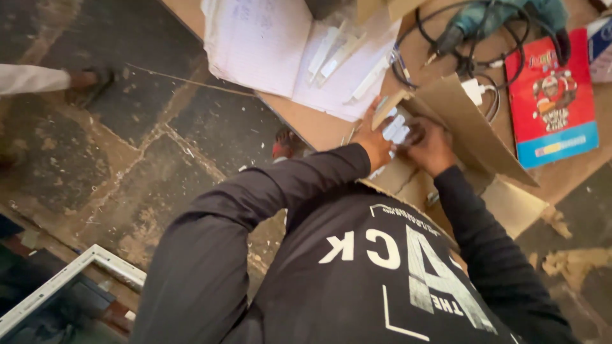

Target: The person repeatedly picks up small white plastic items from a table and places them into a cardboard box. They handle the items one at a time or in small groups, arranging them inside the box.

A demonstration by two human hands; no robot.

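Note:
Both my arms, in black sleeves, reach to an open brown cardboard box (462, 121) at the edge of a wooden table (306, 124). My left hand (375, 143) grips the box's left flap and side. My right hand (433, 150) is inside the box opening, its fingers closed over several small white pieces (396, 129). The two hands almost touch around these pieces. The rest of the box's contents is hidden by my hands and the flaps.
On the table lie an open notebook (255, 44) with white strips (335, 54), a teal power drill (503, 16) with black cable, a white charger (473, 91) and a red and blue carton (553, 95). A white frame (64, 280) lies lower left. Another person's sandalled foot (89, 79) stands on the stone floor.

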